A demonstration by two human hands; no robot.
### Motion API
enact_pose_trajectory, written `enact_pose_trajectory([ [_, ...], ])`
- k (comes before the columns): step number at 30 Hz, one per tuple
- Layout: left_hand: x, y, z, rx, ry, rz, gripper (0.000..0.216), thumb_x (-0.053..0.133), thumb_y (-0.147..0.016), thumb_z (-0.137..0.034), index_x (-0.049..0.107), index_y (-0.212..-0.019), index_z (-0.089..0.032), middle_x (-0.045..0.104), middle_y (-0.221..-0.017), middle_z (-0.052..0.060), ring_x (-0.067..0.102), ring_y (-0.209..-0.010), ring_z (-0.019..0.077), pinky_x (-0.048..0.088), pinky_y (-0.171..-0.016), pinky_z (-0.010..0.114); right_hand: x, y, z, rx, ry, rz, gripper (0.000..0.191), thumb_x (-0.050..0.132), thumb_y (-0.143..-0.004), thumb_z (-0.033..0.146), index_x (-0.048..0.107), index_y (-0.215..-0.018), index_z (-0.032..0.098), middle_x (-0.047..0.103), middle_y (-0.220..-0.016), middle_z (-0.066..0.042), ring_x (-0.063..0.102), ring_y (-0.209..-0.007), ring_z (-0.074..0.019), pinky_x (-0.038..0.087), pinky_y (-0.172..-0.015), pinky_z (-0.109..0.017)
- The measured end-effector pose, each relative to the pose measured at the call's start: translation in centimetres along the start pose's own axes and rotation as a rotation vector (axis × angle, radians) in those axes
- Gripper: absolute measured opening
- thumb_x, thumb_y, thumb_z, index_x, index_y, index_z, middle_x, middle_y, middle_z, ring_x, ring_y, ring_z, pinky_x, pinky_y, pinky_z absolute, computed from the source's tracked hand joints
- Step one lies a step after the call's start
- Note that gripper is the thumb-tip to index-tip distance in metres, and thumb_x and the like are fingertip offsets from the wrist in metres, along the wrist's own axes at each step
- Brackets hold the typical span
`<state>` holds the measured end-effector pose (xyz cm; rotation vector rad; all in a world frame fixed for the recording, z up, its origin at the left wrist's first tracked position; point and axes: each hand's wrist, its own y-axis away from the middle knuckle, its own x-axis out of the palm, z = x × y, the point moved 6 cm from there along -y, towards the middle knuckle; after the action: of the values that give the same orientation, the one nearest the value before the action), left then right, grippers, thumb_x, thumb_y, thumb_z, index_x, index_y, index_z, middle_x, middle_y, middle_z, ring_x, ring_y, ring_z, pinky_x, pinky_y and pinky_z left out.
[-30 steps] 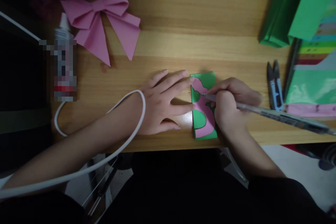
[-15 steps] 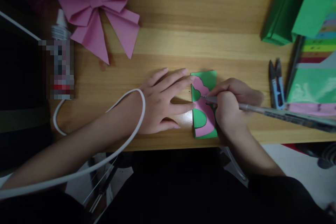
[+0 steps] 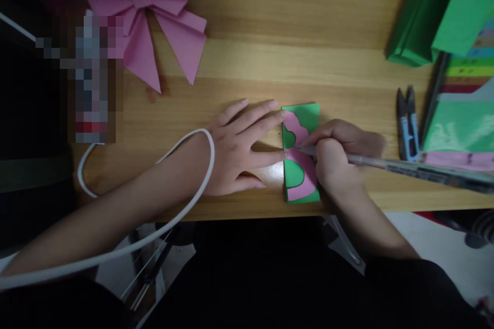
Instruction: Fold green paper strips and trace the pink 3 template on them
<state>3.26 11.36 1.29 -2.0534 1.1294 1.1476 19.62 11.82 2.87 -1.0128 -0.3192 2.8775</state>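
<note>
My left hand (image 3: pixel 239 146) lies flat on the table with fingers spread. Two of its fingertips touch the left edge of a green paper piece (image 3: pixel 311 113). On that green paper lies a pink paper cutout (image 3: pixel 306 177) with curved edges, following a dark outline. My right hand (image 3: pixel 339 151) is closed around a pen (image 3: pixel 374 162), whose long barrel points off to the right. The pen's tip rests on or just above the pink cutout, near its middle; contact is hard to make out.
A pink paper bow (image 3: pixel 177 36) lies at the upper left beside a blurred-out tube (image 3: pixel 90 82). Thread snips (image 3: pixel 408 128), a folded green paper form (image 3: pixel 420 20) and a coloured paper pack (image 3: pixel 455 123) are on the right. A white cable (image 3: pixel 173 223) loops over my left forearm.
The pen tip and my right hand have shifted slightly down along the pink cutout. My left hand and the green paper stay in place.
</note>
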Motion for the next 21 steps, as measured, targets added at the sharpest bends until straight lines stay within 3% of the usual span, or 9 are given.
enact_pose_trajectory([
  [6,0.04,0.03,0.12,-0.004,0.01,-0.004,0.046,0.065,-0.09,-0.046,0.062,-0.133,-0.03,0.033,-0.162,0.004,0.026,-0.151,0.0358,0.02,-0.121,0.057,0.2,-0.04,0.08,-0.008,-0.02,0.028,0.025,0.047,-0.07,0.007,0.06,-0.054,0.022,0.061,-0.049,0.003,0.051,-0.041,-0.0097,0.037,-0.04,-0.024],
  [11,0.29,0.07,0.15,0.004,0.004,0.017,0.051,0.065,-0.089,-0.052,0.059,-0.136,-0.031,0.03,-0.163,0.005,0.021,-0.153,0.0347,0.019,-0.12,0.059,0.4,-0.07,0.08,-0.023,-0.049,0.064,0.025,0.051,-0.072,0.008,0.059,-0.053,0.023,0.063,-0.05,0.003,0.053,-0.042,-0.0098,0.04,-0.041,-0.023],
  [21,-0.1,0.01,-0.04,-0.008,0.045,-0.003,0.045,0.066,-0.091,-0.045,0.063,-0.133,-0.028,0.032,-0.163,0.007,0.026,-0.151,0.0371,0.019,-0.121,0.058,0.6,-0.07,0.11,0.058,-0.077,0.144,0.022,0.051,-0.073,0.013,0.062,-0.057,0.022,0.059,-0.048,0.004,0.049,-0.041,-0.0097,0.036,-0.039,-0.024],
])
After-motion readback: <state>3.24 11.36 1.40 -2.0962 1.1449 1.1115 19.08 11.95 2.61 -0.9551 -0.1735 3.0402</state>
